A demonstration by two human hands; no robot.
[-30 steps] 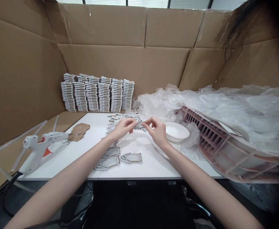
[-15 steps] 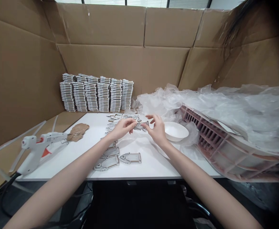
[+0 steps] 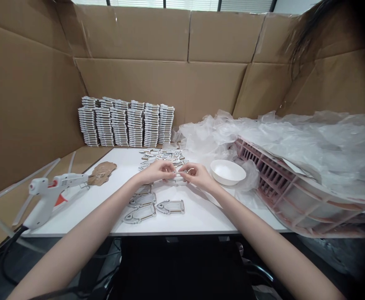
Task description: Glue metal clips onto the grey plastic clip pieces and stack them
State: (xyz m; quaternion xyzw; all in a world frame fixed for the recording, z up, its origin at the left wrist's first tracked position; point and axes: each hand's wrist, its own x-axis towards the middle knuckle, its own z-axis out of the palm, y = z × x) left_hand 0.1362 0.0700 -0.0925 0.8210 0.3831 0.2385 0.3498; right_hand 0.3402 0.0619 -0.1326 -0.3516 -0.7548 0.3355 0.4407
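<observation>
My left hand [image 3: 160, 171] and my right hand [image 3: 198, 176] meet over the middle of the white table, thumbs and fingertips pinched. Between them is a flat, pale frame [image 3: 178, 178], partly hidden by the fingers. Flat grey-white frames with brown edges and a pointed, rocket-like outline lie about: a single frame [image 3: 171, 207] nearer me, overlapping frames [image 3: 141, 213] to its left. A loose pile of frames [image 3: 160, 154] sits just beyond my hands.
Tall stacks of frames [image 3: 135, 125] stand at the back against cardboard walls [image 3: 157, 83]. At left, a white glue gun [image 3: 53, 189] points at a brown scrap [image 3: 103, 173]. At right are a white bowl [image 3: 228, 172], a pink plastic basket [image 3: 273, 183] and clear plastic bags [image 3: 295, 133].
Both hands have come lower and closer together. My right hand's fingers, spread apart before, have closed on the frame's right end.
</observation>
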